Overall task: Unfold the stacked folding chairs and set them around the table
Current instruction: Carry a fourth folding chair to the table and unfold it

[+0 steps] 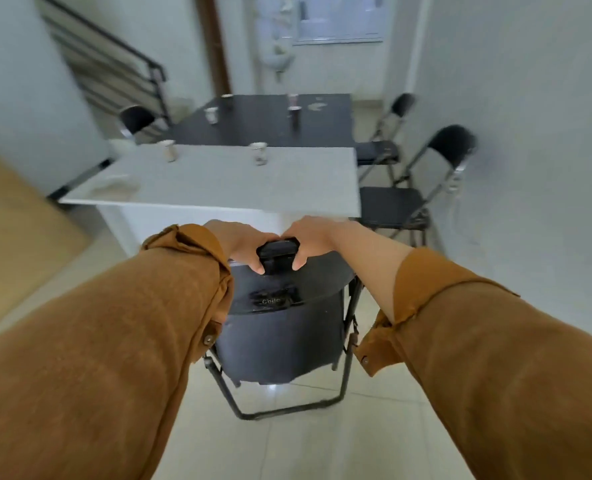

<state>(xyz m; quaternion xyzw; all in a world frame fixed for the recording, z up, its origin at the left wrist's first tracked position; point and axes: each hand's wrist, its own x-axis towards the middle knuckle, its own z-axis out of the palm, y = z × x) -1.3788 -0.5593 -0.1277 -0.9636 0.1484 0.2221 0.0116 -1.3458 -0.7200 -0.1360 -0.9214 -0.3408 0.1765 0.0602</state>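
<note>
Both hands are on the chair [280, 327] now, gripping the top edge of its backrest from behind. The left hand [233, 242] and right hand [308, 237] sit almost touching, either side of a black handle-like piece at the top centre. The fingers [254, 263] curl over and down the near face, closed around that edge.

The chair stands directly ahead of and below the hands, unfolded, seat facing away toward the surface [218, 178]. Its backrest runs left to right across the view, square to the white end of the surface, whose near edge lies just beyond the knuckles. Neither hand is nearer; they share the load evenly.

So the next move looks like a straight push forward, tucking the seat under that edge, with care that the floor bar [287, 410] doesn't catch on the tiles.

Two more unfolded chairs [395, 206] already stand along the right side, and another chair back [135, 120] shows at the far left. Small cups [259, 152] sit on top; a hard bump could tip them.
</note>
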